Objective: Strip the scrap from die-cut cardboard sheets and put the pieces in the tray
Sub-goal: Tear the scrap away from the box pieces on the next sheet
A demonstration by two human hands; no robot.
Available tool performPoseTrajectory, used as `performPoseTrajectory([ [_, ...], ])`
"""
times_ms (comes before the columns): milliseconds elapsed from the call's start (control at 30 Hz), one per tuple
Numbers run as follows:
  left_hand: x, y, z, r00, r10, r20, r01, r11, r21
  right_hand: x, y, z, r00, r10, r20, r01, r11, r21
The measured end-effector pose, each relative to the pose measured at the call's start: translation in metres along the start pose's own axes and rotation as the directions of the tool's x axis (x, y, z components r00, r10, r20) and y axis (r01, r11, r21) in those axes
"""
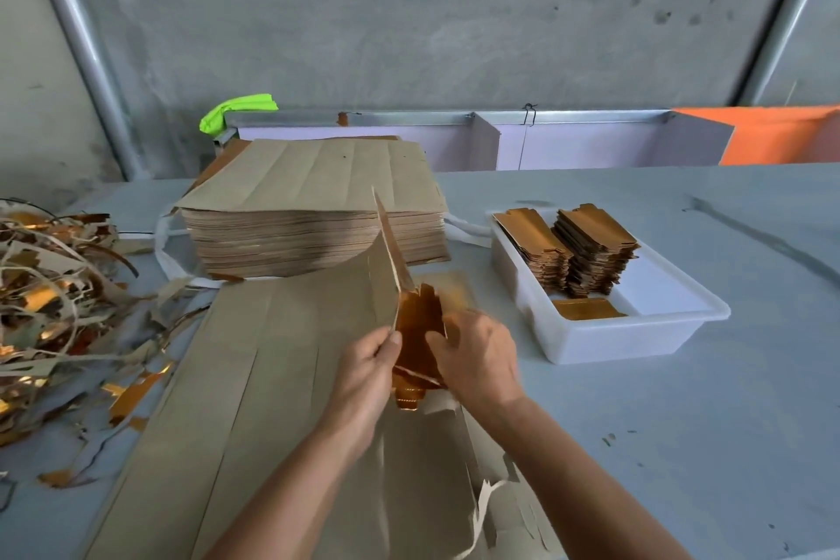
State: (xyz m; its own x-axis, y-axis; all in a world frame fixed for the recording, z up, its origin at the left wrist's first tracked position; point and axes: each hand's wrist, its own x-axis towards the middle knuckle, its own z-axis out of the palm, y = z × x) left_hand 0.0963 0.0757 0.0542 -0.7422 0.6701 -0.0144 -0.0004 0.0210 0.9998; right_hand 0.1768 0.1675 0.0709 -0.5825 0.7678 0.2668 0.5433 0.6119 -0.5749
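A brown die-cut cardboard sheet (282,359) lies flat on the table in front of me, its right edge lifted and curled upward. My left hand (368,371) pinches that raised edge. My right hand (477,355) grips a gold-faced cut piece (416,332) held upright between both hands. To the right stands a white plastic tray (636,332) holding two stacks of gold-faced pieces (586,250) and one loose piece lying flat at its front. Torn scrap strips (488,496) hang off the sheet near my right forearm.
A tall stack of uncut brown sheets (313,214) sits behind the working sheet. A tangled heap of scrap strips (50,305), brown and gold, covers the table's left side. A grey concrete wall, metal rail and orange board stand at the back.
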Motion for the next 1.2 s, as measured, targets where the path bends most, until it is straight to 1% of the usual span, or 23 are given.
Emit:
performPoseTrajectory([
  [67, -0.002, 0.004, 0.005, 0.999, -0.044, 0.013, 0.045, 0.996, -0.074, -0.002, -0.001, 0.003, 0.996, 0.047, 0.077, -0.055, 0.992, 0.11],
  [167, -0.003, 0.007, 0.01, 0.994, -0.095, 0.051, 0.102, 0.981, -0.162, -0.002, 0.0, 0.004, 0.992, 0.087, 0.096, -0.108, 0.965, 0.239],
  [267, -0.006, 0.006, 0.011, 0.992, -0.094, 0.081, 0.106, 0.98, -0.165, -0.002, 0.002, 0.003, 0.986, 0.128, 0.108, -0.158, 0.928, 0.338],
  [333, -0.008, 0.003, 0.012, 0.991, -0.064, 0.12, 0.08, 0.988, -0.132, -0.001, 0.004, 0.001, 0.978, 0.153, 0.139, -0.195, 0.905, 0.378],
  [433, -0.01, 0.002, 0.01, 0.983, -0.044, 0.179, 0.062, 0.993, -0.102, 0.001, 0.008, 0.0, 0.968, 0.158, 0.196, -0.225, 0.891, 0.394],
  [533, -0.012, 0.003, 0.005, 0.954, -0.052, 0.294, 0.098, 0.985, -0.145, 0.002, 0.01, -0.002, 0.959, 0.129, 0.251, -0.219, 0.902, 0.371],
  [600, -0.014, 0.003, 0.002, 0.938, -0.068, 0.341, 0.125, 0.981, -0.15, 0.003, 0.012, -0.003, 0.952, 0.108, 0.286, -0.219, 0.894, 0.392],
  [700, -0.014, 0.002, 0.0, 0.929, -0.093, 0.358, 0.136, 0.986, -0.099, 0.004, 0.016, -0.001, 0.943, 0.065, 0.326, -0.201, 0.893, 0.403],
  [767, -0.014, 0.003, 0.001, 0.917, -0.102, 0.386, 0.119, 0.993, -0.02, 0.004, 0.018, 0.001, 0.937, 0.036, 0.347, -0.176, 0.908, 0.379],
  [800, -0.013, 0.003, 0.003, 0.92, -0.101, 0.378, 0.098, 0.995, 0.029, 0.005, 0.019, 0.002, 0.936, 0.032, 0.352, -0.173, 0.91, 0.377],
  [867, -0.01, 0.003, 0.007, 0.949, -0.094, 0.301, 0.066, 0.993, 0.101, 0.006, 0.02, 0.004, 0.928, 0.038, 0.371, -0.199, 0.891, 0.407],
  [933, -0.005, 0.003, 0.008, 0.969, -0.121, 0.216, 0.103, 0.99, 0.093, 0.007, 0.021, 0.006, 0.906, 0.056, 0.42, -0.268, 0.843, 0.466],
  [1000, -0.002, 0.003, 0.005, 0.974, -0.157, 0.165, 0.141, 0.985, 0.101, 0.009, 0.021, 0.007, 0.894, 0.132, 0.428, -0.36, 0.78, 0.512],
  [1067, 0.001, 0.0, 0.001, 0.982, -0.16, 0.104, 0.14, 0.974, 0.179, 0.012, 0.022, 0.007, 0.881, 0.259, 0.397, -0.455, 0.697, 0.555],
  [1133, 0.003, -0.003, -0.007, 0.987, -0.162, -0.012, 0.161, 0.96, 0.228, 0.016, 0.026, 0.006, 0.858, 0.338, 0.386, -0.512, 0.603, 0.611],
  [1200, 0.007, -0.006, -0.018, 0.969, -0.178, -0.172, 0.212, 0.955, 0.208, 0.017, 0.031, 0.004, 0.837, 0.374, 0.4, -0.546, 0.513, 0.663],
])
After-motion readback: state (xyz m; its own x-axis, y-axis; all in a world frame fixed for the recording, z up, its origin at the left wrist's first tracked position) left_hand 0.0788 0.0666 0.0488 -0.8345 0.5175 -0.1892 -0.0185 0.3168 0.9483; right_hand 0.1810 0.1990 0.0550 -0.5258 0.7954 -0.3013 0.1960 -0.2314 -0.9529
